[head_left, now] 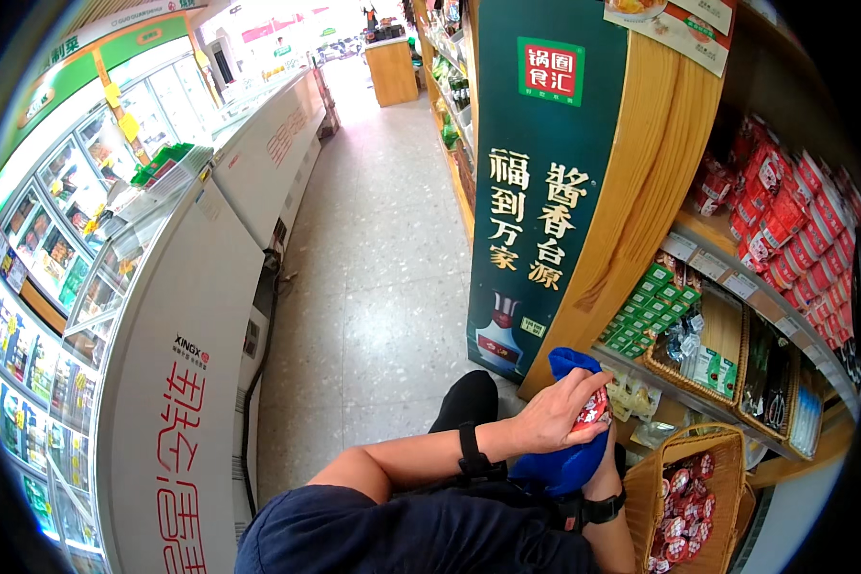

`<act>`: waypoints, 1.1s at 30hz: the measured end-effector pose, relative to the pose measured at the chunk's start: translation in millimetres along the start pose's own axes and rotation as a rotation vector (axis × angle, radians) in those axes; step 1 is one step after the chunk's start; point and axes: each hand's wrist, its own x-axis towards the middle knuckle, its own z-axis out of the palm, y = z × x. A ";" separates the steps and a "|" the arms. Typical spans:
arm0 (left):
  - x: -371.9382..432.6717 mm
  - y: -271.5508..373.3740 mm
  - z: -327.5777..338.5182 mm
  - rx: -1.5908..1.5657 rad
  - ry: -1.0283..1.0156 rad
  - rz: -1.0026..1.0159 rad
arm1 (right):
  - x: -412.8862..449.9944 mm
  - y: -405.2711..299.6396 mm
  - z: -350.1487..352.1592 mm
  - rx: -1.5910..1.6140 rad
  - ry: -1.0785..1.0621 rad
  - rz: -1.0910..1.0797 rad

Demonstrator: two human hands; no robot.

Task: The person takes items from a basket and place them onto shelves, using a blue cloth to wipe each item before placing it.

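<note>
Before my body, my left hand (556,410) lies with bent fingers over a small red-and-white package (593,410). A blue cloth (561,463) hangs beneath the package and rises behind my fingers. My right hand (605,453) is under the cloth and beside the package, its fingers mostly hidden by them. Just right of my hands, a wicker basket (635,495) holds several small red-and-white packages (681,513).
Stacked red packages (796,222) fill the upper shelf at right. Below are green boxes (649,308) and wicker trays (696,384). A wooden shelf end (638,179) with a green poster stands ahead. White chest freezers (165,373) line the aisle's left side.
</note>
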 end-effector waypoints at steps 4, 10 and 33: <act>10.7 -5.7 -4.9 -0.023 0.091 -0.017 | -6.1 13.0 -13.7 0.226 0.039 0.227; 14.5 -9.1 -21.3 -0.027 0.023 -0.081 | -13.9 11.2 -13.5 0.309 0.033 0.347; -0.2 -1.2 1.1 -0.103 -0.045 0.153 | -11.6 -18.9 5.3 0.458 0.119 0.179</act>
